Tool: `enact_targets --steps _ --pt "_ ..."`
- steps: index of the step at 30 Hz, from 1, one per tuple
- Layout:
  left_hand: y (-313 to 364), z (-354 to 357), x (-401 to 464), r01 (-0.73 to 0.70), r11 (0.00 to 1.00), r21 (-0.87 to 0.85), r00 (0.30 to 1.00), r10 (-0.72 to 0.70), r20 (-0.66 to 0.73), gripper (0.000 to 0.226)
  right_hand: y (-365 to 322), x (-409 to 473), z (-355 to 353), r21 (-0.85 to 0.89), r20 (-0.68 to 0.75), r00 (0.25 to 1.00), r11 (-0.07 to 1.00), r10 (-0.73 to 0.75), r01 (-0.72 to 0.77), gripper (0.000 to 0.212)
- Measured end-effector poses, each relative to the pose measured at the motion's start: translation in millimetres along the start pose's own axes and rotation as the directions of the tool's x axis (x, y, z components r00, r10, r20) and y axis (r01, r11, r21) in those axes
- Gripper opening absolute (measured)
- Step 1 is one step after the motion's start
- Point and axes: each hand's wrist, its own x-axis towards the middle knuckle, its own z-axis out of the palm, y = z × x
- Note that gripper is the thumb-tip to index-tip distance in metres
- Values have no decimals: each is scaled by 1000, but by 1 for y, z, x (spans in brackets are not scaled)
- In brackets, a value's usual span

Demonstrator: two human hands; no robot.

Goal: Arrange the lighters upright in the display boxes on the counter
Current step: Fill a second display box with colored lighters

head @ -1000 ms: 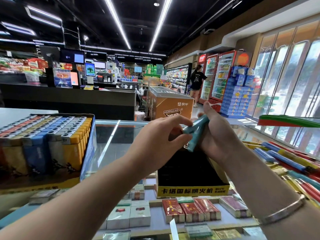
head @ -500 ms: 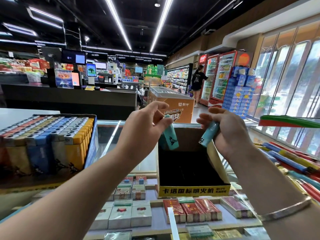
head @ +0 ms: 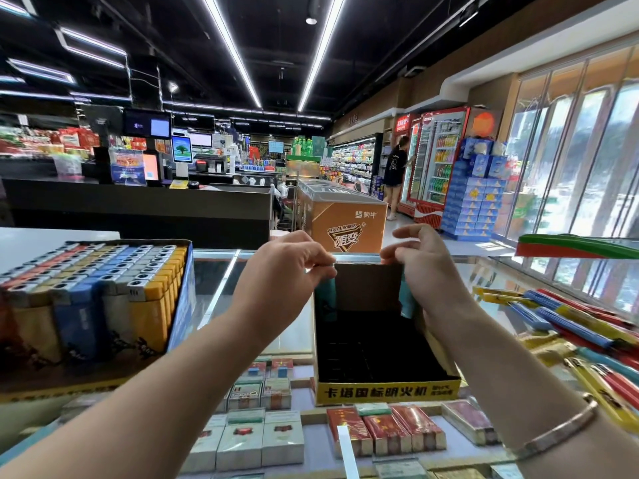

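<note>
My left hand (head: pixel 280 271) pinching a teal lighter (head: pixel 325 299) upright in the box (head: pixel 387 390), right hand (head: pixel 425 267) pinching another lighter (head: pixel 408 302) at the far corner.

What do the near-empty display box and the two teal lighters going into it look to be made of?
Display box: looks like printed cardboard, given its thin folded walls, brown raw inner back and glossy yellow front. Teal lighters: probably smooth plastic, with an even matte sheen; their tops are hidden under the left hand and right hand.
</note>
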Motion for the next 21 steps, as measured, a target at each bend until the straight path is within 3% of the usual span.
enact_targets --steps 9,12,16,21 --pt "4 2 1 -115 979 168 990 98 105 15 -1 -4 2 -94 13 1000 996 -12 13 30" --pt "-2 2 2 -46 978 205 992 20 123 15 -1 -4 3 -107 8 1000 994 -3 3 30" --pt "-4 1 4 131 988 84 976 -143 165 16 -2 -4 2 -93 9 1000 996 16 -15 30" --pt "-6 -1 2 258 966 17 945 -256 202 19 -6 -3 -3 126 -32 999 992 -22 26 28"
